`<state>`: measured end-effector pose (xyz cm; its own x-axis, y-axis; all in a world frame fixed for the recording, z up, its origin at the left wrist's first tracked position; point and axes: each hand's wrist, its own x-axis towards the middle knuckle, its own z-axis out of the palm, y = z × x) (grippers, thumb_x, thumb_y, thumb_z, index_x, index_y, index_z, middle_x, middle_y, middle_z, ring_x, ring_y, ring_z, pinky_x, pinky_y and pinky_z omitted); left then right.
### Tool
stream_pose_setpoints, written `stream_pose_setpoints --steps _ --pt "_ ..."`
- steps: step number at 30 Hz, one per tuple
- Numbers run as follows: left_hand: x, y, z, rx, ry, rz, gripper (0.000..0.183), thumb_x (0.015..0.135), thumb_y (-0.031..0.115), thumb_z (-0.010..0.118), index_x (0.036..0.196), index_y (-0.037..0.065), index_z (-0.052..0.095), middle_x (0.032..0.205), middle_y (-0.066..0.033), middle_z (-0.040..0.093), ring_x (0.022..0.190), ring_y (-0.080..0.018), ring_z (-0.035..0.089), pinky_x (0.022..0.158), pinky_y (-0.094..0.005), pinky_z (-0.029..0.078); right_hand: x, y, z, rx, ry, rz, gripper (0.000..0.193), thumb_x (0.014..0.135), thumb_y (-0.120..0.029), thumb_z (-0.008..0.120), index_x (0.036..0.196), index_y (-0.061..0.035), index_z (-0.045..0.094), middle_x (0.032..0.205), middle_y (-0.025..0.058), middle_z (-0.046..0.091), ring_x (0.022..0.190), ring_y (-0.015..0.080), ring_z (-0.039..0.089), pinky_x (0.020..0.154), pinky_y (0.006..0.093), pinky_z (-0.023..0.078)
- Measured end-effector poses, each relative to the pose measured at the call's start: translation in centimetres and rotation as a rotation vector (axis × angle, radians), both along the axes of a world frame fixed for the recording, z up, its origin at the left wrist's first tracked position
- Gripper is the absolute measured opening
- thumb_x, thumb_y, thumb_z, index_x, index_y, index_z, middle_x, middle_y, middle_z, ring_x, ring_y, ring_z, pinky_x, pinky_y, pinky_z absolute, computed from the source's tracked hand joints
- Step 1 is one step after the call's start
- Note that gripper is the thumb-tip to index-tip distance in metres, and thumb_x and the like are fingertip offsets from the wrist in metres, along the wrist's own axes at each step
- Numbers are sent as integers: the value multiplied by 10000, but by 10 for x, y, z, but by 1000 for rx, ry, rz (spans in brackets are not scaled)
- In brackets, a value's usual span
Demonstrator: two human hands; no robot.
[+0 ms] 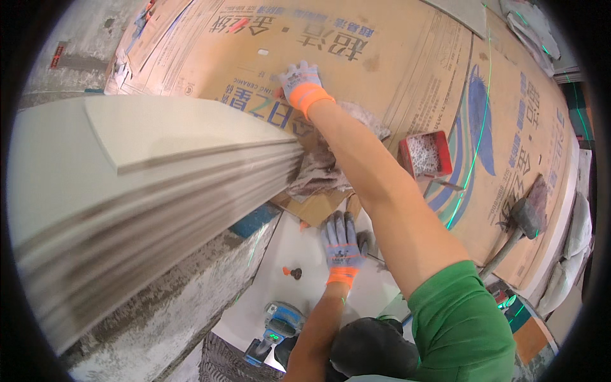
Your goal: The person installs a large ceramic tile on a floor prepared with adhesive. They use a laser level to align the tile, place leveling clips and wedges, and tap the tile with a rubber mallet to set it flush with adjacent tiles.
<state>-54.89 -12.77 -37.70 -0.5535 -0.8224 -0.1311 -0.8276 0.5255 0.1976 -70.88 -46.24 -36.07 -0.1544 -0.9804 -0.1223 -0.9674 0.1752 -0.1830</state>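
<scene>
One left grip (342, 245), gloved in grey with an orange cuff, lower centre of the frame: released, fingers extended, palm down on a white slab (270, 270).

One right grip (301, 81), matching glove, upper centre: fingers bent over a printed cardboard sheet (420, 70); an orange piece (278, 93) just beside its left edge; cannot tell whether anything is grasped.

One stack of pale slabs (165, 130), left side of the frame, edges toward the lower right.

One crumpled greyish wrapping (317, 173), centre, beside the stack's corner, partly behind the right forearm.

One red box (445, 150), right of centre, on the cardboard, containing small white pieces.

One black-headed mallet (527, 218), right side, handle toward the lower left.

One small orange-and-black fitting (295, 274), lower centre, on the white slab.

One blue power tool (285, 314), bottom centre, green display lit.
</scene>
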Motion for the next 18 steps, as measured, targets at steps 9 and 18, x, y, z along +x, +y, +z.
stream_pose_setpoints --steps 9,18 --pt "1 2 1 27 -40 13 621 703 360 605 1202 11 479 1264 -210 416 1147 -404 394 962 -567 272 -207 -8 24 73 -38 -195 319 825 -225 513 1106 -76 540 1238 118 492 1119 318 486 876 408 431" --pt "5 -30 37 243 -97 -127 552 753 369 547 1181 23 503 1265 -209 433 1154 -410 399 967 -543 281 -266 44 -58 -603 37 -35 291 811 -219 539 1020 -18 528 1148 150 526 1117 306 466 977 410 322"
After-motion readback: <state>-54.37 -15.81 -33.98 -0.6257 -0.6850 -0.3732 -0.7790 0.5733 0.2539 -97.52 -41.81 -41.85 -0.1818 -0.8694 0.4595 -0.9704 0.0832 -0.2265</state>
